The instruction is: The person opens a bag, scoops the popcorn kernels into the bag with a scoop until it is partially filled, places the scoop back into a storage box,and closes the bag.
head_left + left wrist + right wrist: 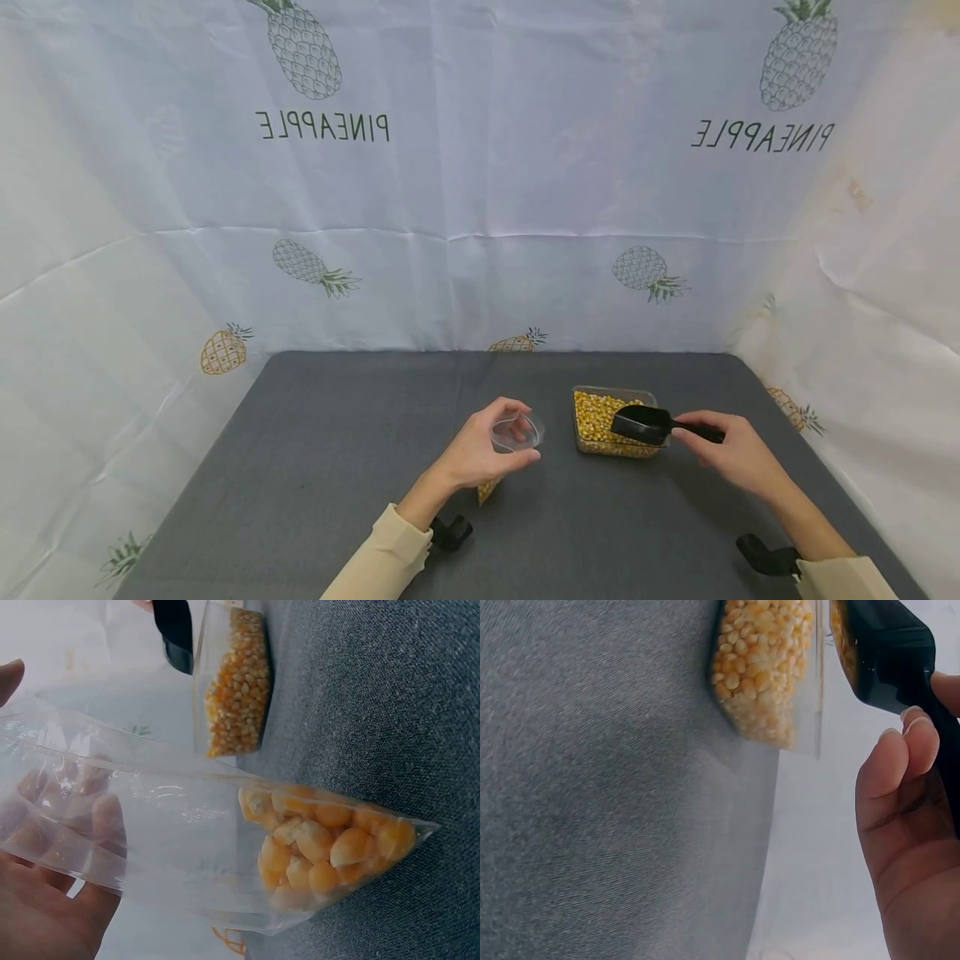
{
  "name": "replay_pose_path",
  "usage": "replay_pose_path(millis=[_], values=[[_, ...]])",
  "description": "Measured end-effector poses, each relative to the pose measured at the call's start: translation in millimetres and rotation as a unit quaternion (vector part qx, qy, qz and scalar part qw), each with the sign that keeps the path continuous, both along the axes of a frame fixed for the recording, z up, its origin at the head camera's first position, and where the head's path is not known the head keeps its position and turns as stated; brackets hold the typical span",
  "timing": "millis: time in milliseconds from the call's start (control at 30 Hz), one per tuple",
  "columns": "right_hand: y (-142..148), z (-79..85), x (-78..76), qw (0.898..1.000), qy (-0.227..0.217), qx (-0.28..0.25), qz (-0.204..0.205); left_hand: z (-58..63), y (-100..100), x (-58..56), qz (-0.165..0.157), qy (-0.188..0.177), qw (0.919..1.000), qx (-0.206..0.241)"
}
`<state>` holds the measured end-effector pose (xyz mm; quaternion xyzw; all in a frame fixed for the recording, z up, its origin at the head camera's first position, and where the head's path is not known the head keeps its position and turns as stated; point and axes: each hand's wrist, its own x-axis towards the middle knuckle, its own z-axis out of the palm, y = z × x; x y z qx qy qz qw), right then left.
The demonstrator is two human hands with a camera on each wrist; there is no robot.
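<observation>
My left hand point(472, 450) holds a clear plastic bag point(180, 825) upright, its mouth spread between curled fingers and thumb. Yellow corn kernels point(322, 844) fill the bag's pointed lower corner, close over the table in the left wrist view. My right hand point(731, 454) grips the handle of a black scoop point(642, 423), thumb on one side and fingertips on the other. The scoop's bowl is above a clear rectangular container point(615, 451) of corn kernels point(594, 415), pointing left toward the bag. Some yellow shows along the bowl's edge in the right wrist view point(842, 637).
A dark grey table point(337, 467) lies under everything. White cloth point(465, 183) printed with pineapples hangs behind it and along both sides. The container stands toward the back right of the table, right of the bag. Black straps with mounts point(452, 533) sit at both wrists.
</observation>
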<state>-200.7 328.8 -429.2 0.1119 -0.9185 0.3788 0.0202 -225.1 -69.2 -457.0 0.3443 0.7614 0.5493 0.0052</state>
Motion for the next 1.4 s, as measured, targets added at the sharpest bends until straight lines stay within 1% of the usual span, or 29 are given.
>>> replay_pose_path(millis=[300,433,667,733,900,967,1133,1367,1400], values=[[5,-7.8,-1.3,1.0,-0.015,0.009,-0.02,1.7,0,1.0,-0.003,-0.009,0.9999,-0.003],[6,-6.2,-2.9,0.999,-0.015,0.024,-0.02,1.9,1,1.1,-0.007,-0.014,0.9999,0.001],[5,-2.0,-6.2,0.999,-0.019,0.046,-0.011,2.1,2,1.3,-0.004,-0.023,0.9997,-0.005],[4,-2.1,-6.9,0.999,-0.022,0.048,-0.006,5.5,2,2.9,-0.006,-0.024,0.9997,-0.008],[1,-2.3,-9.6,0.999,-0.019,0.049,0.005,29.7,0,16.2,-0.01,-0.021,0.9997,-0.008],[-1,-3.3,-10.2,0.999,-0.014,0.051,0.012,36.0,0,20.2,-0.01,-0.017,0.9998,-0.006],[-5,-8.2,-12.0,0.998,-0.002,0.052,0.023,35.2,0,20.5,-0.009,-0.018,0.9998,-0.005],[-8,-15.1,-16.3,0.999,-0.006,0.044,0.021,35.9,0,20.3,-0.015,-0.01,0.9998,-0.001],[-8,-16.0,-16.8,0.999,-0.005,0.044,0.02,33.8,0,19.0,-0.016,-0.01,0.9998,-0.001]])
